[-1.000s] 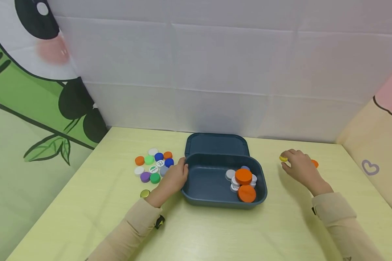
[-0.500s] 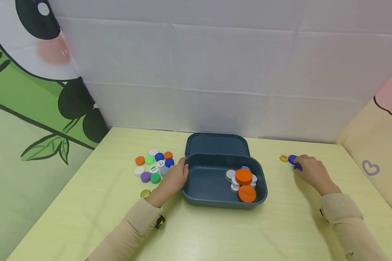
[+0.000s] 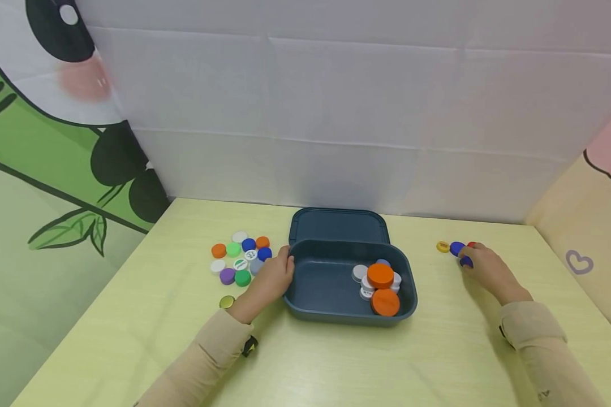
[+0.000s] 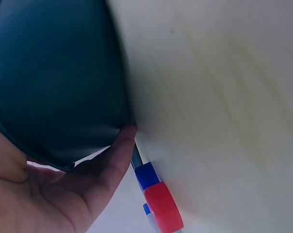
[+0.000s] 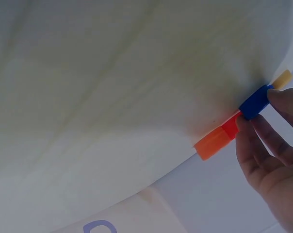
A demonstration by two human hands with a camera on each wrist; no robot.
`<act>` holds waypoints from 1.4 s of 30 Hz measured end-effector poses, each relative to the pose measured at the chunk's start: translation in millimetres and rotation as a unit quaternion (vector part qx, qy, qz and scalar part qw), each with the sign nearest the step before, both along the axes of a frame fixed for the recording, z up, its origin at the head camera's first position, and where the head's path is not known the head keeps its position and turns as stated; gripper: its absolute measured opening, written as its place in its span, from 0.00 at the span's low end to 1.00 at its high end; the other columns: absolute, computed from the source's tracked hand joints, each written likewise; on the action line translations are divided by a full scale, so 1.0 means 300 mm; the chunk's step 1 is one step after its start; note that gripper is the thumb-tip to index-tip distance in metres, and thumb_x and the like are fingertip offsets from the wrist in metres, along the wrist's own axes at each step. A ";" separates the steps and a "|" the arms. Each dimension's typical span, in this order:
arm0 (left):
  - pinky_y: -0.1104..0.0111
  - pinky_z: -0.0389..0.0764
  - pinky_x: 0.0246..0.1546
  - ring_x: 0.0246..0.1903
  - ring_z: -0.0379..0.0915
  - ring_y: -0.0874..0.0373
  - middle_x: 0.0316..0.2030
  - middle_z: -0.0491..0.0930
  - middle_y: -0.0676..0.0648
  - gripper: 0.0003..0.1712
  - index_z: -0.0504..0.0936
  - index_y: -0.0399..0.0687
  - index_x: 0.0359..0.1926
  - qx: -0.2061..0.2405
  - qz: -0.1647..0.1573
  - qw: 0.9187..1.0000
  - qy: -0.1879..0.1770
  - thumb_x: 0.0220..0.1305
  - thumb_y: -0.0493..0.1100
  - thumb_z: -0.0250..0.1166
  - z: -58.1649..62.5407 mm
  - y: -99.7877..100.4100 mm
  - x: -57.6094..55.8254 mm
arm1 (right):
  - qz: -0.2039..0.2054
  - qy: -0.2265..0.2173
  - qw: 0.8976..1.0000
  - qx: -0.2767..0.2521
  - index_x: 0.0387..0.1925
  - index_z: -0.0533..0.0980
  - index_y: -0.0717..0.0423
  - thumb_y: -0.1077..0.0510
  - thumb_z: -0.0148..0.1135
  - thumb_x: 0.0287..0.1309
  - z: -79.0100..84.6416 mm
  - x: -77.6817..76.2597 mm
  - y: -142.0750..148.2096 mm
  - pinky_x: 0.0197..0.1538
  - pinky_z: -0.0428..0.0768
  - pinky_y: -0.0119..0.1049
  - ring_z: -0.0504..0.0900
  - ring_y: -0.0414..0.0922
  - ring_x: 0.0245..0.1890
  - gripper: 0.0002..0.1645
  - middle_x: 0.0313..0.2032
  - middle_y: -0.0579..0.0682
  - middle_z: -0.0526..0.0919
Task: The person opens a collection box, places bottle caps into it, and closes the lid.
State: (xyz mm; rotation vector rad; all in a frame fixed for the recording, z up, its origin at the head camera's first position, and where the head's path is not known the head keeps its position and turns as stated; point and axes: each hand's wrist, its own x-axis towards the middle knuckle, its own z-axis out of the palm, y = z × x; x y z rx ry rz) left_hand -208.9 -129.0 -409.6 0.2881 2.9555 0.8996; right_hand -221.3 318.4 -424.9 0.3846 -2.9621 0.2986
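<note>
At the left end of the dark blue lidded box [image 3: 331, 317], my left hand [image 3: 271, 278] grips the wall, thumb and fingers on either side of it in the left wrist view. Inside the box, orange bottle caps [image 3: 385, 302] and several white ones lie heaped at the right end. To the right, my right hand [image 3: 493, 276] pinches a blue bottle cap [image 3: 465, 262] at table level. Around that hand are another blue cap [image 3: 456, 249], a yellow cap [image 3: 442, 246] and a red cap [image 3: 471, 244]. An orange cap [image 5: 212, 144] shows in the right wrist view.
The box lid [image 3: 338, 224] lies flat behind the box. Left of my left hand spreads a group of mixed caps, among them a purple cap [image 3: 227, 276] and a green cap [image 3: 242, 278]. A gold cap [image 3: 226, 302] sits nearer me. A wall [image 3: 346, 124] stands behind the table.
My right hand has let go of the yellow cap, now beside the blue caps, and has moved right onto a blue cap. My left hand has stayed on the box.
</note>
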 end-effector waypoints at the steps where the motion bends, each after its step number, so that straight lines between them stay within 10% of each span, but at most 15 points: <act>1: 0.68 0.73 0.21 0.23 0.72 0.54 0.31 0.77 0.39 0.23 0.62 0.33 0.60 0.000 0.000 1.000 0.000 0.70 0.43 0.43 -0.001 0.000 0.000 | 0.000 0.002 1.000 -0.002 0.36 0.77 0.67 0.69 0.62 0.47 -0.003 0.000 0.003 0.40 0.74 0.54 0.76 0.58 0.34 0.11 0.34 0.63 0.75; 16: 0.69 0.72 0.20 0.23 0.72 0.54 0.30 0.77 0.39 0.23 0.62 0.33 0.60 -0.005 0.004 1.000 0.003 0.69 0.43 0.44 -0.014 0.006 -0.004 | 0.002 0.045 0.999 -0.008 0.41 0.75 0.67 0.66 0.59 0.49 0.040 0.036 -0.056 0.36 0.75 0.52 0.76 0.58 0.34 0.15 0.36 0.62 0.76; 31: 0.69 0.73 0.21 0.24 0.73 0.53 0.32 0.78 0.38 0.24 0.61 0.34 0.61 -0.008 0.007 1.000 -0.001 0.70 0.44 0.43 -0.013 0.009 -0.006 | 0.095 0.199 0.975 0.002 0.33 0.77 0.62 0.67 0.65 0.42 0.122 0.116 -0.278 0.34 0.78 0.44 0.76 0.52 0.31 0.11 0.33 0.56 0.80; 42: 0.69 0.73 0.20 0.24 0.72 0.54 0.31 0.77 0.39 0.24 0.61 0.34 0.61 -0.007 0.006 1.000 -0.005 0.70 0.44 0.43 -0.013 0.009 -0.008 | 0.132 0.188 0.973 0.022 0.36 0.77 0.61 0.63 0.68 0.42 0.148 0.194 -0.405 0.35 0.79 0.40 0.77 0.49 0.31 0.15 0.35 0.55 0.80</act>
